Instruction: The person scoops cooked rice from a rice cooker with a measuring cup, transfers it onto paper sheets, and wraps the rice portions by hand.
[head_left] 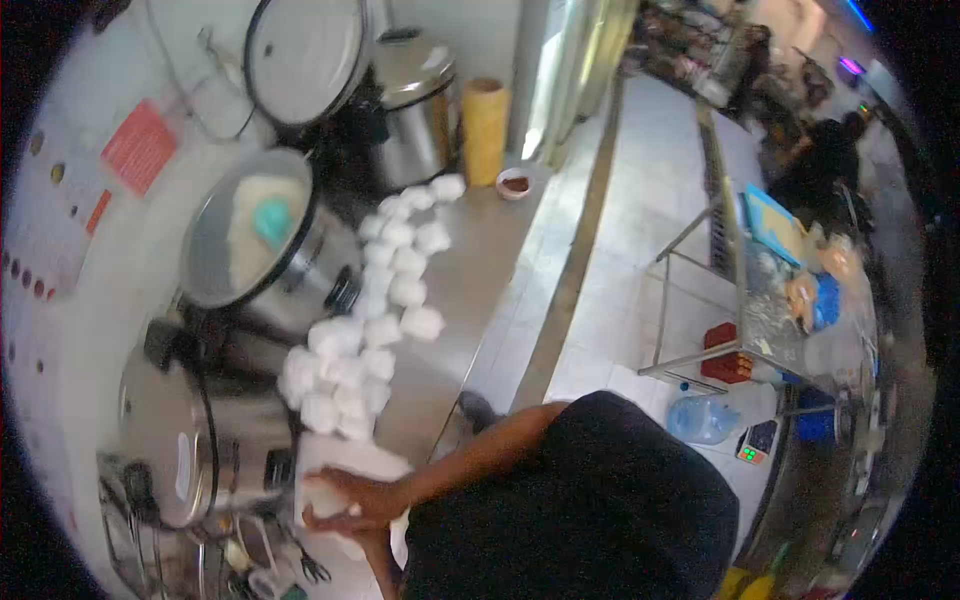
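My right hand curls around a pale, rounded lump over a white board or sheet at the near end of the counter. Below it, my left hand is mostly hidden; its wrist rises from the bottom edge and its fingers cannot be made out. White rounded bundles are heaped just beyond the board, and a line of them runs along the steel counter. Left of that line, an open rice cooker contains white rice with a teal scoop or bowl in it.
A closed cooker stands near my hands, another steel cooker at the far end. Beyond the bundles are a yellow cylinder and a small bowl. Across the tiled aisle, a metal table holds bags; a person is beyond.
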